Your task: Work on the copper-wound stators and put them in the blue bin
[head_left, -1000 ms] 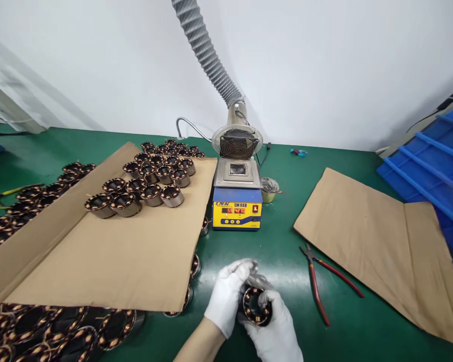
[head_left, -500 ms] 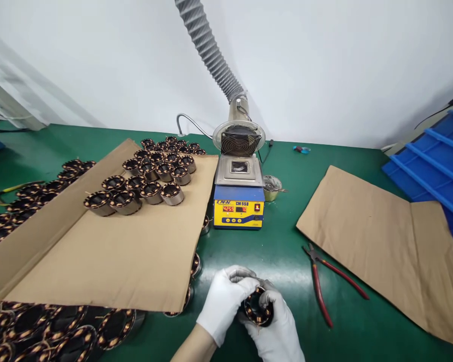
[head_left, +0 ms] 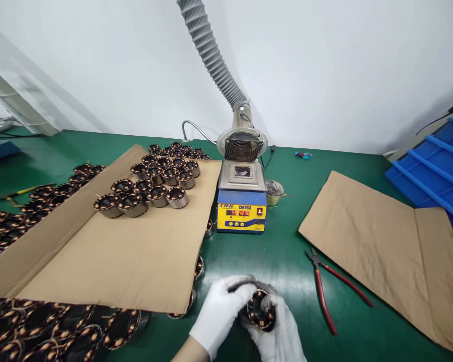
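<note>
Both my hands wear white gloves and hold one round motor stator (head_left: pixel 260 312) with copper windings, low over the green bench near the bottom edge. My left hand (head_left: pixel 217 314) wraps its left side, fingers over the top. My right hand (head_left: pixel 279 332) cups it from the right and below. Several like stators (head_left: pixel 151 183) stand in rows on a brown cardboard sheet (head_left: pixel 117 256) to the left. A yellow and blue solder pot (head_left: pixel 242 201) sits behind my hands.
More stators lie under the cardboard (head_left: pixel 60 334) and along the far left (head_left: pixel 41 196). Red-handled pliers (head_left: pixel 326 289) lie right of my hands beside another cardboard sheet (head_left: pixel 385 246). A grey fume hose (head_left: pixel 211 50) hangs over the pot. Blue bins (head_left: pixel 434 168) stand far right.
The view has shifted slightly, so everything sits a little lower and to the right. My hands have turned the stator a little between them, still in the same spot.
</note>
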### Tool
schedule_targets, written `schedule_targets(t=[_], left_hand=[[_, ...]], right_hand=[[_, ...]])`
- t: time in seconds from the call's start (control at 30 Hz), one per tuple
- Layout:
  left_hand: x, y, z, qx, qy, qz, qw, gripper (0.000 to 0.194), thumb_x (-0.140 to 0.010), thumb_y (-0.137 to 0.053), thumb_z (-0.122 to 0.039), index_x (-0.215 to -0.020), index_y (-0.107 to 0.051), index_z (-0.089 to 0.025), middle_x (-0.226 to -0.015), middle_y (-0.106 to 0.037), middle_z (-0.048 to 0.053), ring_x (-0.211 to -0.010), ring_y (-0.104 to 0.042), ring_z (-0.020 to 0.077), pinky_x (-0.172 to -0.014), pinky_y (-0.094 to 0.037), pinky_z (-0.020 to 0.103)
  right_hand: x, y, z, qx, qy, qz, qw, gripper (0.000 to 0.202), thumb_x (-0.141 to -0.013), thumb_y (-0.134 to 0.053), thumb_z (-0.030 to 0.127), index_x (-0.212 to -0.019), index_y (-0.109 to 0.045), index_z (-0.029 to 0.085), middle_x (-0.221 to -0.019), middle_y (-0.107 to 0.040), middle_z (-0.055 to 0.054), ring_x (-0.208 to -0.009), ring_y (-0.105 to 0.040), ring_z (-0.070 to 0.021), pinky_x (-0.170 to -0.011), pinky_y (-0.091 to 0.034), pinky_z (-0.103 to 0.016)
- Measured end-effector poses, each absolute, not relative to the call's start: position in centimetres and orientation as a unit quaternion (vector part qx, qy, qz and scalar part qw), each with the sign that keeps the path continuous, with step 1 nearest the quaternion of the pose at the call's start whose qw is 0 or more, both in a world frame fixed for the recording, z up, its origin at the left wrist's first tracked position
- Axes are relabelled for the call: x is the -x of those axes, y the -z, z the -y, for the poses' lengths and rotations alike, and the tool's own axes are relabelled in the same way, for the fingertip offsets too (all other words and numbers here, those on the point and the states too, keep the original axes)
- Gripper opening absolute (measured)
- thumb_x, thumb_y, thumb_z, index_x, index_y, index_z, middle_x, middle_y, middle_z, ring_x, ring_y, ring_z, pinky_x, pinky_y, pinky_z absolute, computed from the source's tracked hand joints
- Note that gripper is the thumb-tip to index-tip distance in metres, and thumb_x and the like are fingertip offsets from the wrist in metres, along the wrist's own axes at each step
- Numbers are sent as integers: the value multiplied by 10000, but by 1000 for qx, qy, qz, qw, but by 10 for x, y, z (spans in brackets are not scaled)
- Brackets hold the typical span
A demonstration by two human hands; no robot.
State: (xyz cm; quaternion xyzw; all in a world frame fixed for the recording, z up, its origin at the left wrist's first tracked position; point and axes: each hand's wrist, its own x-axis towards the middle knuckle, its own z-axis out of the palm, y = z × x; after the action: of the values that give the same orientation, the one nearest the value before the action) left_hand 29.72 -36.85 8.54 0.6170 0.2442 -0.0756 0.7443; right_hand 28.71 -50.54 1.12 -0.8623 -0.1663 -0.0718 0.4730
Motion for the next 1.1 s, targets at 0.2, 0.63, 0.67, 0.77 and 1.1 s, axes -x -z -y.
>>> schedule_targets(t=[0.2,0.63,0.67,0.77,1.1], left_hand=[[-314,-100,357,-679,128,-187,698,149,-603,-571,-223,-639,-693,-146,-679,-701,44,-728,-632,250,-637,-467,297],[-318,-78,377,-564,69,-280,774,150,-594,-638,-251,-692,-661,-140,-639,-685,41,-644,-631,204,-604,-482,275],[-319,-81,374,-549,52,-290,782,205,-622,-633,-291,-756,-653,-137,-684,-694,47,-686,-638,202,-649,-491,278],[-317,-93,366,-566,32,-298,768,369,-655,-647,-353,-942,-625,-123,-913,-702,86,-881,-627,208,-808,-470,283],[-309,-81,370,-637,82,-258,722,15,-563,-603,-176,-560,-592,-166,-556,-622,2,-594,-598,174,-572,-457,255]], right_hand=[[-286,-15,504,863,68,155,476,257,-617,-704,252,-784,-508,249,-1032,-671,-60,-939,-636,-258,-790,-530,-353],[-284,-7,507,865,69,142,476,282,-614,-708,296,-802,-504,244,-1023,-660,-86,-900,-643,-271,-730,-534,-352],[-284,-7,506,862,64,145,482,275,-620,-707,287,-797,-500,244,-1035,-659,-87,-935,-633,-274,-756,-526,-353],[-284,-6,506,852,69,153,495,255,-638,-701,274,-770,-485,246,-1052,-658,-79,-991,-612,-270,-800,-507,-350],[-283,-5,507,865,76,153,472,296,-603,-709,247,-787,-477,256,-1040,-649,-59,-925,-628,-266,-781,-514,-368]])
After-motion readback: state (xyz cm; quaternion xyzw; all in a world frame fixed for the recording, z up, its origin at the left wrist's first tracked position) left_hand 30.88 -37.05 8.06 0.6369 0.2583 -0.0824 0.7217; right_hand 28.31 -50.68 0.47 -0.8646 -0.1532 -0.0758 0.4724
